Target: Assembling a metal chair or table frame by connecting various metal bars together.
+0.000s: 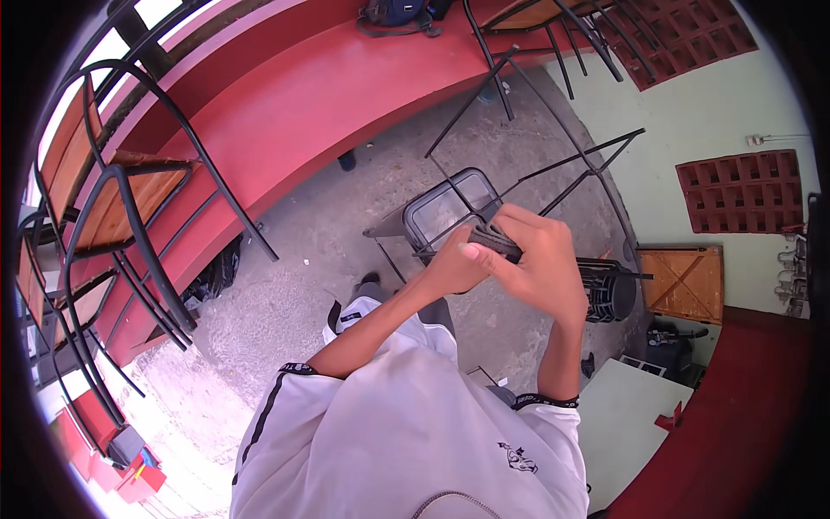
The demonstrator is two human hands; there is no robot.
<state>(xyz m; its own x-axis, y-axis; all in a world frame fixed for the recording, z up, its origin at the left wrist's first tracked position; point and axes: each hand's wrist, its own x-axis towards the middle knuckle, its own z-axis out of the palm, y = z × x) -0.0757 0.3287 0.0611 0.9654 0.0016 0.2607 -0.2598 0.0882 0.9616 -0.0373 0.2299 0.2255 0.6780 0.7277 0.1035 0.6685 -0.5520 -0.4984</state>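
Note:
In front of my chest, my two hands meet around a small dark grey, folded, cloth-like thing (499, 243); its exact kind is hard to make out. My right hand (543, 266) is closed on it from the right, thumb along its near side. From the left, my left hand (456, 265) is closed against its other end, its fingers partly hidden. Below and just beyond them stands a dark, rimmed rectangular container (415, 223). Thin black metal bars (562, 169) of a chair-like frame rise beyond my hands.
A long red ledge (303, 112) curves along the far left, with a dark backpack (399, 16) on it. Wood-and-metal chairs (138, 208) stand at left. On the right are a black basket-like bin (610, 294), a wooden panel (683, 284) and a pale tabletop (631, 424).

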